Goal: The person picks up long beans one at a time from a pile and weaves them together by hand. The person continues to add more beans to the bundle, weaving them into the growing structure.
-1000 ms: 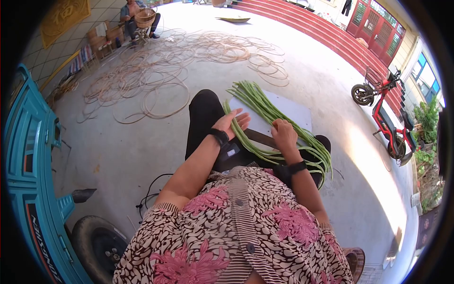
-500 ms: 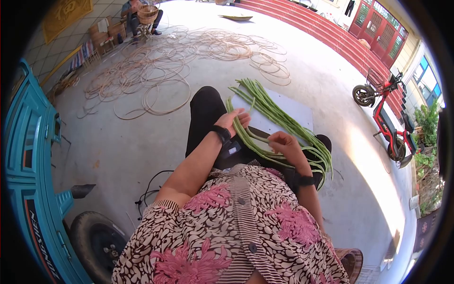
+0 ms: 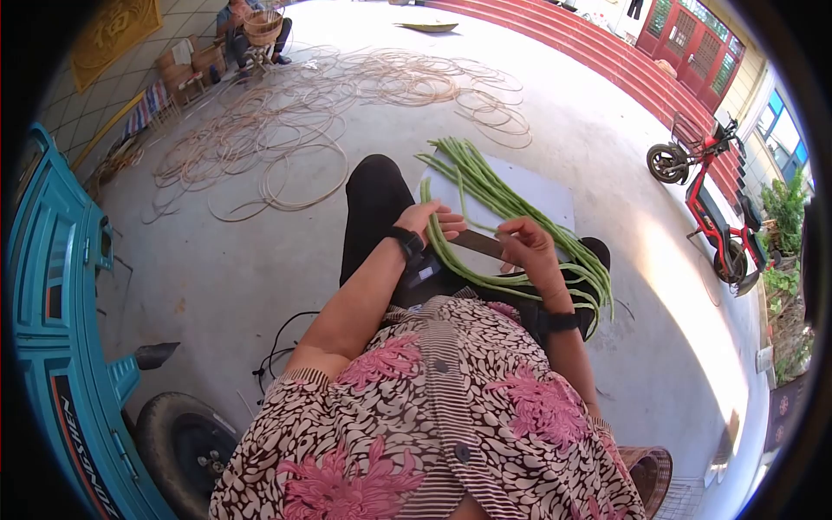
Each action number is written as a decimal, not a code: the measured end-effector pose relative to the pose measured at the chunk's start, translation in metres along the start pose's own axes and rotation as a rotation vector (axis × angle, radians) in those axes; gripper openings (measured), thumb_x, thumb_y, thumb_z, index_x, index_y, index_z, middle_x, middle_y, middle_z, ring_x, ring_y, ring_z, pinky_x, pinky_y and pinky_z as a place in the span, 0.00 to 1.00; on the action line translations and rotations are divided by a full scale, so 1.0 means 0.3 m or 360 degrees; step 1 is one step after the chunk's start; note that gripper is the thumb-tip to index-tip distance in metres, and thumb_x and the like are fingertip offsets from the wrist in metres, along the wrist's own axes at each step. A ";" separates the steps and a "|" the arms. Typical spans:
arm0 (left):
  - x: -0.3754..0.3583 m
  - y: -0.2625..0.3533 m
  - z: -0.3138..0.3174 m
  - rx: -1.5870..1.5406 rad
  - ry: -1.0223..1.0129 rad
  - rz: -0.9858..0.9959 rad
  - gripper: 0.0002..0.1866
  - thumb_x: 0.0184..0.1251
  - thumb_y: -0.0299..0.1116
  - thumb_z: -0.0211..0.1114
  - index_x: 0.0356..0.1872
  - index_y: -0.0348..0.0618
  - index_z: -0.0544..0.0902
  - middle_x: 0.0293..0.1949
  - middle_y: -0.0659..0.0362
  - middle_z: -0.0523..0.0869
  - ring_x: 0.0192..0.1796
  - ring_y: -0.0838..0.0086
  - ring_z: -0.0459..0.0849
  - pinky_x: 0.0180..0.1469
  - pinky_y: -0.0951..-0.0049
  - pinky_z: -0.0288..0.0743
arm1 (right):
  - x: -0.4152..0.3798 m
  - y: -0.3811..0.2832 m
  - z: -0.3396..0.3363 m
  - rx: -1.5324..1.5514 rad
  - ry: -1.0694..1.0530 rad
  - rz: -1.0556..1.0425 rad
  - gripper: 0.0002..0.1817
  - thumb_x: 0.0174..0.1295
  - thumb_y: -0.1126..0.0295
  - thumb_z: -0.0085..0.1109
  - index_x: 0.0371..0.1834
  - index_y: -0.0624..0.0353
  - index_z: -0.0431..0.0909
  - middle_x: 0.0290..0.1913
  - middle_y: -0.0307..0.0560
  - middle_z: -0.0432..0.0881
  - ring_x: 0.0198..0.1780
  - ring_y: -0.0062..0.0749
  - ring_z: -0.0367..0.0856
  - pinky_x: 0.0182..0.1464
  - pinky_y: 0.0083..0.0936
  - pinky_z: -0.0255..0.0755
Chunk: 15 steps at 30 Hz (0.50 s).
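My left hand [image 3: 426,224] is wrapped loosely around a few long green beans [image 3: 444,251], which curve down across my lap to the right. My right hand [image 3: 527,245] is closed in a pinch at the end of one thin long bean [image 3: 475,222] that runs up to the left. Between both hands shows a dark flat strip [image 3: 478,243], partly covered by the fingers. A bundle of long beans [image 3: 498,186] lies slanting over a pale board [image 3: 548,196] on my knees, its ends drooping over my right thigh.
Loose coils of thin cane [image 3: 286,130] spread over the concrete floor ahead. Beyond them sits a person [image 3: 251,30] with a woven basket [image 3: 263,28]. A blue vehicle [image 3: 61,286] stands at left, a red scooter [image 3: 712,208] at right, and red steps [image 3: 572,48] behind.
My right hand has shifted slightly up and right, drawing the thin bean away from those in my left hand. The dark strip between the hands shows more. My left hand stays nearly in place.
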State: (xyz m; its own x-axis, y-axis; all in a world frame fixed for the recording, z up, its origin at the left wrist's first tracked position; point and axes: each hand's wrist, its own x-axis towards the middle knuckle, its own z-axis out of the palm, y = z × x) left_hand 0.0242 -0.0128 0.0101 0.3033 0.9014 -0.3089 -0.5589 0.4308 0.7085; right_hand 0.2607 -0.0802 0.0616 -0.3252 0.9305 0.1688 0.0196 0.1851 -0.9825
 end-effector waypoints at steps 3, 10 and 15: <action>0.010 0.001 -0.005 -0.0073 -0.0018 0.0004 0.21 0.76 0.38 0.45 0.55 0.27 0.66 0.53 0.39 0.78 0.54 0.52 0.81 0.49 0.61 0.81 | 0.003 -0.039 -0.012 0.0089 0.0035 -0.0035 0.07 0.60 0.76 0.60 0.40 0.58 0.79 0.32 0.32 0.79 0.30 0.12 0.74 0.31 0.12 0.69; 0.032 0.003 -0.037 -0.0469 -0.0206 0.0192 0.19 0.75 0.38 0.48 0.58 0.35 0.68 0.47 0.49 0.79 0.46 0.60 0.82 0.50 0.58 0.78 | -0.043 -0.046 -0.010 -0.0217 -0.0400 0.0173 0.05 0.60 0.76 0.61 0.38 0.59 0.79 0.29 0.30 0.78 0.29 0.10 0.72 0.31 0.11 0.66; 0.020 0.012 -0.036 -0.0538 -0.0302 0.0278 0.17 0.75 0.39 0.49 0.58 0.42 0.69 0.35 0.58 0.78 0.36 0.69 0.79 0.46 0.62 0.77 | -0.075 -0.086 -0.023 -0.0395 -0.0344 0.0200 0.05 0.59 0.76 0.61 0.38 0.60 0.79 0.28 0.30 0.77 0.28 0.10 0.71 0.30 0.11 0.65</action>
State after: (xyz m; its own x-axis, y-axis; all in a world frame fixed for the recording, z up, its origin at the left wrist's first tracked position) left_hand 0.0157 -0.0053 0.0040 0.3007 0.9519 -0.0582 -0.8266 0.2906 0.4820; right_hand 0.2740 -0.1036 0.0837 -0.4978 0.8673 0.0010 0.2929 0.1692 -0.9411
